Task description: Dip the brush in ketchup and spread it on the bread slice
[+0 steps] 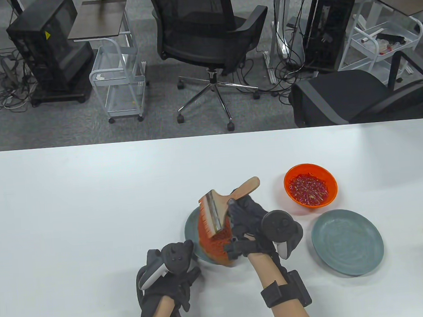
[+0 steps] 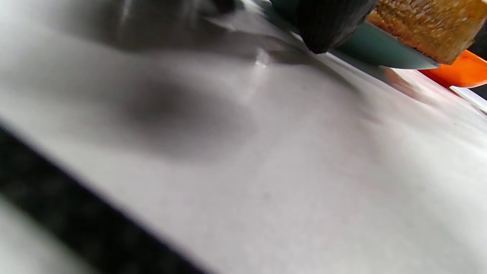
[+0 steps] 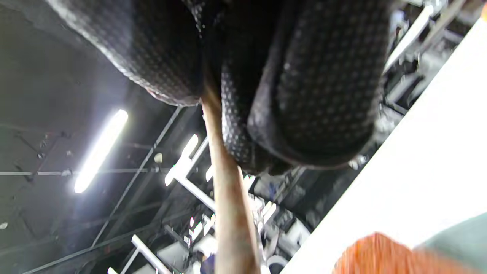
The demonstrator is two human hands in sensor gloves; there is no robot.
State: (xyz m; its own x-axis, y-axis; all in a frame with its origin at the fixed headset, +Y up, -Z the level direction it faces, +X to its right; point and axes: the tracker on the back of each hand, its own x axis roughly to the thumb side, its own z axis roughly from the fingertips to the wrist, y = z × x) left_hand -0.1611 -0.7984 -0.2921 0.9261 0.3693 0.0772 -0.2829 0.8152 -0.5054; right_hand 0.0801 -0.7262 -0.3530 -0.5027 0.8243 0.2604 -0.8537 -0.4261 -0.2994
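Note:
A bread slice (image 1: pixel 218 248) coated in red ketchup lies on a grey-green plate (image 1: pixel 190 229) near the table's front middle. My right hand (image 1: pixel 246 222) grips the wooden handle (image 1: pixel 248 187) of a wide brush with a metal band (image 1: pixel 214 210). Its reddened bristles (image 1: pixel 204 222) press on the bread's far left part. The handle also shows in the right wrist view (image 3: pixel 228 198) between my gloved fingers (image 3: pixel 312 76). My left hand (image 1: pixel 176 264) sits at the plate's near left rim. In the left wrist view a fingertip (image 2: pixel 323 26) rests on that rim (image 2: pixel 380 51), beside the bread's crust (image 2: pixel 430 26).
An orange bowl (image 1: pixel 311 189) of ketchup stands right of the brush and also shows in the left wrist view (image 2: pixel 462 72). A second grey-green plate (image 1: pixel 347 242) lies bare at the front right. Office chairs and carts stand beyond the table's far edge.

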